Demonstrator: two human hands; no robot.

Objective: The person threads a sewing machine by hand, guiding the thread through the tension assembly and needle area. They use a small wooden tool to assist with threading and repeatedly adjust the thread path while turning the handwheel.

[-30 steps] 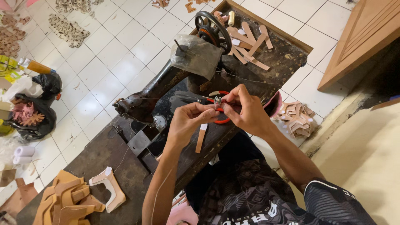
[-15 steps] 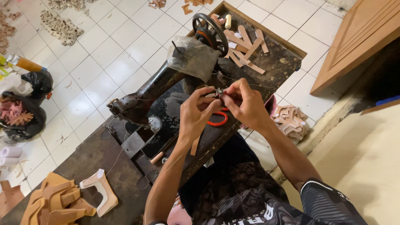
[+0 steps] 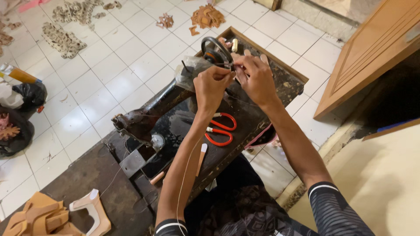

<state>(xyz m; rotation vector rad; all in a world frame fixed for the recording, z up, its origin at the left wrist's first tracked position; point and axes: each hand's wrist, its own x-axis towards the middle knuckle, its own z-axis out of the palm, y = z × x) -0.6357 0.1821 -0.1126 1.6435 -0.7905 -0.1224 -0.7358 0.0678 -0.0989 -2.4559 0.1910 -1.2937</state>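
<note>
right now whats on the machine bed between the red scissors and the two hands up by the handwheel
In the head view, nothing: between the red scissors and the left hand and right hand shows only bare dark sewing machine bed.

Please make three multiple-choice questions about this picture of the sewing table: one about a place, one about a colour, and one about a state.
1. Where do the scissors with looped handles lie?
A. On the dark sewing table, below the hands
B. On the white tiled floor
C. In the left hand

2. What colour are the scissor handles?
A. Blue
B. Red-orange
C. Green

3. How are the left hand and right hand placed?
A. Both flat on the table
B. Far apart
C. Raised close together beside the black handwheel

Answers: 1 A, the scissors rest on the tabletop; 2 B, the loops are red-orange; 3 C, the fingertips meet near the wheel.
</note>
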